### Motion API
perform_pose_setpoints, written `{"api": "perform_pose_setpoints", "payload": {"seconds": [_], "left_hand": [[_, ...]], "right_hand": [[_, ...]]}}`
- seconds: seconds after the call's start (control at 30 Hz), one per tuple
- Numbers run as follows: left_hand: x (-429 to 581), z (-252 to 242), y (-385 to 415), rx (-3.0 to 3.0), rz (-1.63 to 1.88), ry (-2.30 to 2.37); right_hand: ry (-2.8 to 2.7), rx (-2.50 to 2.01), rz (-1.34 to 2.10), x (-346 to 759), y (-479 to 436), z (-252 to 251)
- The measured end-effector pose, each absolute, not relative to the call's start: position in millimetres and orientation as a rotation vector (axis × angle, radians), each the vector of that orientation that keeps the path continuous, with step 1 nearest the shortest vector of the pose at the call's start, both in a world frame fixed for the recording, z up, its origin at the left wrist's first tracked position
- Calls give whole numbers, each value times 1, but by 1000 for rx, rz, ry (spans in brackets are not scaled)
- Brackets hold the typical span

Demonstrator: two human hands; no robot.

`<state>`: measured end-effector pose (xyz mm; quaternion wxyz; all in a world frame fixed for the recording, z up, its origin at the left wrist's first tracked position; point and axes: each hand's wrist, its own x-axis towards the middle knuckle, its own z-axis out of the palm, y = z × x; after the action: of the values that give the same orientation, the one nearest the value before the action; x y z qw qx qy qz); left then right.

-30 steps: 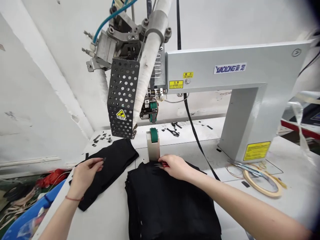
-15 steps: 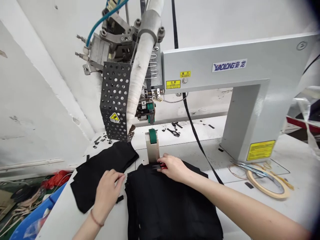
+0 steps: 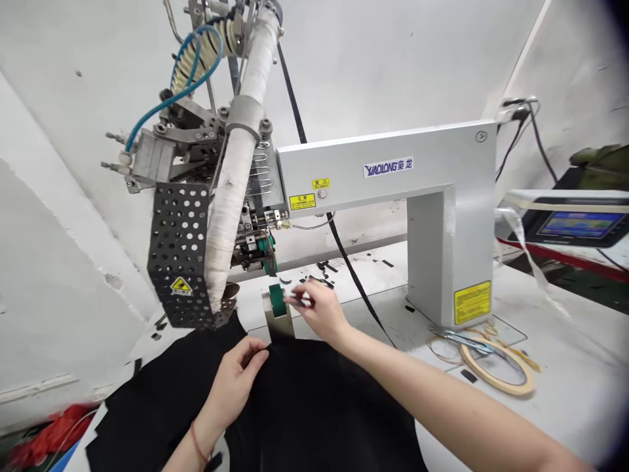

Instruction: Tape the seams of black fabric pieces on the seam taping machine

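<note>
My left hand (image 3: 234,377) pinches the top edge of a black fabric piece (image 3: 324,406) between thumb and fingers, just below the machine's post. My right hand (image 3: 322,311) is curled around small thread snips (image 3: 301,300), mostly covered by the fingers and blurred. It hovers beside the green roller (image 3: 277,300) on top of the metal post (image 3: 280,326). More black fabric (image 3: 167,387) lies on the left, under the perforated guard (image 3: 177,255). The upper green roller (image 3: 266,246) sits above the lower one with a gap between them.
The grey seam-sealing machine (image 3: 383,164) spans the back, its pillar (image 3: 449,262) on the right. A black tape (image 3: 348,262) hangs down to the table. Right of it lie a tape roll (image 3: 501,370) and scissors (image 3: 462,337). Black scraps (image 3: 324,269) litter the table; a screen (image 3: 580,223) stands far right.
The view has shifted, bringing the screen into sight. My right hand with the snips has risen from the fabric to beside the lower roller. My left hand has moved onto the fabric's top edge.
</note>
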<state>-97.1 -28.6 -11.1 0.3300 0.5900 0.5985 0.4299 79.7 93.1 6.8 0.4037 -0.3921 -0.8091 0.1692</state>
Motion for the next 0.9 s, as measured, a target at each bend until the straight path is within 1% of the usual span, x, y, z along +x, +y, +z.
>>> {"api": "perform_pose_setpoints", "payload": {"seconds": [0.1, 0.2, 0.37, 0.43, 0.47, 0.57, 0.63, 0.7, 0.77, 0.83, 0.9], "left_hand": [[-89, -7, -20, 1565, 1136, 1520], [-84, 0, -14, 1532, 1145, 1468], [-75, 4, -6, 1257, 1161, 1292], [-71, 4, -4, 1196, 1168, 1242], [-69, 4, -2, 1183, 1172, 1222], [-73, 7, 2, 1222, 1192, 1216], [-83, 9, 6, 1338, 1168, 1306], [-95, 9, 11, 1468, 1100, 1512], [-104, 6, 16, 1438, 1098, 1689], [-107, 3, 21, 1199, 1271, 1670], [-103, 1, 27, 915, 1476, 1471]], "right_hand": [[-2073, -923, 262, 64, 131, 29], [-2222, -863, 135, 54, 161, 37], [-2271, -839, 149, 61, 165, 32], [-2225, -828, 296, 71, 149, 28], [-2223, -793, 448, 78, 139, 25], [-2307, -662, 1102, 104, 112, 17], [-2365, -695, 1350, 120, 103, 14], [-2310, -790, 1391, 130, 100, 14], [-2178, -847, 1368, 132, 101, 17], [-2027, -898, 1325, 127, 102, 21], [-1860, -949, 1314, 119, 104, 23]]}}
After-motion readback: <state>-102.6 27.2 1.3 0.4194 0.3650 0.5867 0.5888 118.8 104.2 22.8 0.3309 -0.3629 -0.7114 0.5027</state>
